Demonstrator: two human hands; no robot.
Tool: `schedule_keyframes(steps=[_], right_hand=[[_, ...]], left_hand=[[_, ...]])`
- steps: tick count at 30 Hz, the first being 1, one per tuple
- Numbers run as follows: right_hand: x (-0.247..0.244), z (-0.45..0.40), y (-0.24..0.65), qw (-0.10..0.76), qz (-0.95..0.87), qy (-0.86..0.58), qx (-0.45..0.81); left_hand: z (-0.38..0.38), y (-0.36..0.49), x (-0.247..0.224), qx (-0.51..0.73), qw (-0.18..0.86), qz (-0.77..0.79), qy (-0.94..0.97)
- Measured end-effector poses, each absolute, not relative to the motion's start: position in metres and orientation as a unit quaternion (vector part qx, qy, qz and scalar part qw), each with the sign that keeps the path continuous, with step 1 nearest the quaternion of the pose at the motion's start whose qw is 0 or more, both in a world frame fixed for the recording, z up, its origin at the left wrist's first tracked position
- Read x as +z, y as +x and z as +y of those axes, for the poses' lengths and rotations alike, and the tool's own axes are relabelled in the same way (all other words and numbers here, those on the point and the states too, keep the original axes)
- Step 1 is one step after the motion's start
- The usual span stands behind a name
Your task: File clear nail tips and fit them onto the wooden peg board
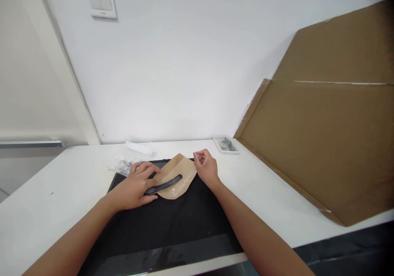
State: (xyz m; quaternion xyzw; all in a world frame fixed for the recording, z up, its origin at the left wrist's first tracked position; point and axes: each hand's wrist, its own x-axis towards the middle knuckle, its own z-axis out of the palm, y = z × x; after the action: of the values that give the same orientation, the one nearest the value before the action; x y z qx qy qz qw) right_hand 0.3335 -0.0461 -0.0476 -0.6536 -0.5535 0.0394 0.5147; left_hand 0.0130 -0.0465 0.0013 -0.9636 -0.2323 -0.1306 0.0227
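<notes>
A curved black nail file [168, 184] lies slantwise over a tan piece of paper [180, 166] with a glossy lower part. My left hand [137, 185] has the file's left end between thumb and index finger; its other fingers rest at the paper's left edge. At the paper's right corner is my right hand [205, 167], its fingers curled and thumb and index pinched together. A tiny pale bit shows at those fingertips, too small to name. Under both hands and the paper spreads a black mat [172, 226].
Clear plastic packaging [124, 165] and a white strip [138, 148] lie behind my left hand. A small translucent tray [226, 144] with several small items stands by the wall. A large folded cardboard sheet [323, 136] leans on the right of the white table [55, 198].
</notes>
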Motion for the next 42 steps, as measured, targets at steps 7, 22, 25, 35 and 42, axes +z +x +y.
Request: schedule_keyframes(steps=[7, 22, 25, 35, 42], right_hand=[[-0.049, -0.045, 0.335, 0.517, -0.555, -0.650, 0.044], [-0.042, -0.050, 0.331, 0.541, -0.557, -0.631, 0.017], [-0.035, -0.055, 0.326, 0.556, -0.565, -0.609, 0.007], [-0.019, -0.084, 0.295, 0.557, -0.644, -0.524, -0.016], [-0.019, -0.091, 0.282, 0.511, -0.674, -0.534, -0.003]], left_hand=[[-0.047, 0.012, 0.003, -0.143, -0.007, -0.241, -0.960], [-0.047, 0.018, 0.009, -0.229, 0.026, -0.251, -0.940], [-0.045, 0.019, 0.008, -0.282, 0.000, -0.290, -0.915], [-0.053, 0.028, 0.004, -0.348, -0.111, -0.432, -0.825], [-0.056, 0.036, 0.003, -0.379, -0.129, -0.386, -0.831]])
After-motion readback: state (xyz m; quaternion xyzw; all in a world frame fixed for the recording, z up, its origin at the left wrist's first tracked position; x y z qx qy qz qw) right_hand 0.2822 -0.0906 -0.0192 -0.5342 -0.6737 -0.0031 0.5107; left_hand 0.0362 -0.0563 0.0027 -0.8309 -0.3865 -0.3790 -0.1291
